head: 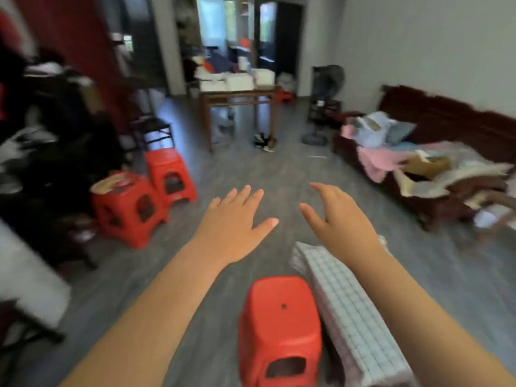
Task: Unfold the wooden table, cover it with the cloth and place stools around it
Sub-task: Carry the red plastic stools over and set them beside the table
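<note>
Head view | hands (234, 224) (340, 222): 2, spread, empty | red stools (279, 325) (128, 205) (169, 171) nearby: 3 | checked cloth (349, 308): 1

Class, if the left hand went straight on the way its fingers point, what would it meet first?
Nothing close: the left hand points over bare floor towards the far table; depth is unclear.

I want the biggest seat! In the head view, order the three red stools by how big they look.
1. Stool beside the checked cloth.
2. Left stool with something on top.
3. Stool behind it.
Nearness probably causes this; they may truly match.
</note>
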Available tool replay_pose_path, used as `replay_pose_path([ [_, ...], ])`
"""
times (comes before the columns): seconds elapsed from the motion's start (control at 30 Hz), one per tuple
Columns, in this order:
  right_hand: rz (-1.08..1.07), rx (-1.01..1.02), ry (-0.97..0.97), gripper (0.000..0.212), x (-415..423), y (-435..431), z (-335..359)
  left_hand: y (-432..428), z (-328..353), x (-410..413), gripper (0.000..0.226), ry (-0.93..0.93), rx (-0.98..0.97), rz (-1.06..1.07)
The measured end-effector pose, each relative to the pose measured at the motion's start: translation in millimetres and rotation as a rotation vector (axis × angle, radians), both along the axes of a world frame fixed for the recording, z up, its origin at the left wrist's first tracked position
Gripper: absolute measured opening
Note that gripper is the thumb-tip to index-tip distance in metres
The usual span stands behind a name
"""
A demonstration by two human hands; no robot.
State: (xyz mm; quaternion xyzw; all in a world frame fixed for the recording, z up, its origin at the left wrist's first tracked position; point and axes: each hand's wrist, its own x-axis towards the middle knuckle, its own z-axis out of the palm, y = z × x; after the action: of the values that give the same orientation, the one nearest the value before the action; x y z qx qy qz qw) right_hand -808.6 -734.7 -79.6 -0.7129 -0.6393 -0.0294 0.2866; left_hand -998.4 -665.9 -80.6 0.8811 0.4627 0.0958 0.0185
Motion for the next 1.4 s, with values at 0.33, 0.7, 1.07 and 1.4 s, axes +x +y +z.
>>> replay_pose_path([
  [0.33, 0.408, -0.121, -0.019, 0.058, -328, 208, -58, 114, -51, -359, 0.079, 0.035, -0.099, 0.541],
  [0.7, 0.532, -0.192, -0.003, 0.058, -434, 385, -91, 265, -99, -455, 0.080, -0.015, -0.246, 0.643],
  [1.07, 0.580, -0.284, -0.011, 0.057, -447, 708, -138, 571, -144, -459, 0.079, -0.089, -0.265, 0.776],
  [1.4, 0.621, -0.347, -0.078, 0.067, -508, 971, -191, 800, -211, -508, 0.083, -0.208, -0.346, 0.929],
])
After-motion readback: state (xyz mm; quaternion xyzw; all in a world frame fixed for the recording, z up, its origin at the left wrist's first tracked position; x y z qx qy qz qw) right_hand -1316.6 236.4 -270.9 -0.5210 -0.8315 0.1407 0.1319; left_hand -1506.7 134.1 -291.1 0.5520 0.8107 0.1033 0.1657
